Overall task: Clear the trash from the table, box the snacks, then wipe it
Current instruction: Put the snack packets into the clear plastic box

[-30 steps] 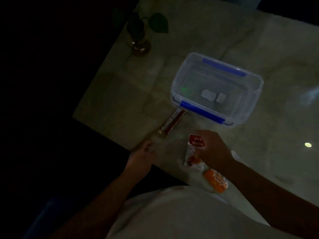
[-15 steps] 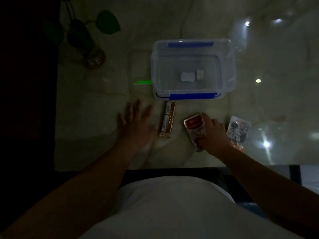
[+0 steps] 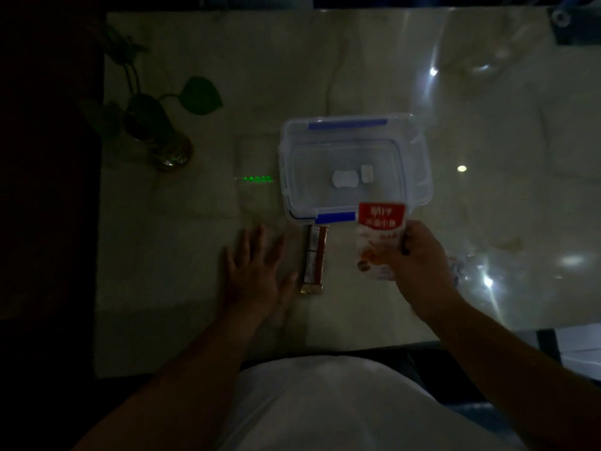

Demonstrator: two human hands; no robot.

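Hands first: my right hand (image 3: 419,258) is closed on a red-and-white snack packet (image 3: 379,236), pinched at its lower right and lifted off the tabletop (image 3: 182,255), top edge overlapping the near rim of the clear box (image 3: 354,167). Left hand (image 3: 253,268) is open, palm down, fingers spread flat on the tabletop, gripping nothing.

Just right of the left hand lies a brown snack bar (image 3: 313,258), lengthwise, its far end near the blue clip on the box's near side. Another wrapper (image 3: 457,265) sits partly hidden behind my right wrist; can't tell what it is.

Box is open, two small white pieces on the bottom, otherwise looks empty. Potted plant (image 3: 156,135) at far left, well apart.

Risks as I judge them:
- Light is very poor, so rim position is hard to read. Packet edge could catch the near rim and fold or drop outside.
- One-corner grip, floppy packet, may swing or slip.
- Box is light and unbraced; a nudge could slide it.
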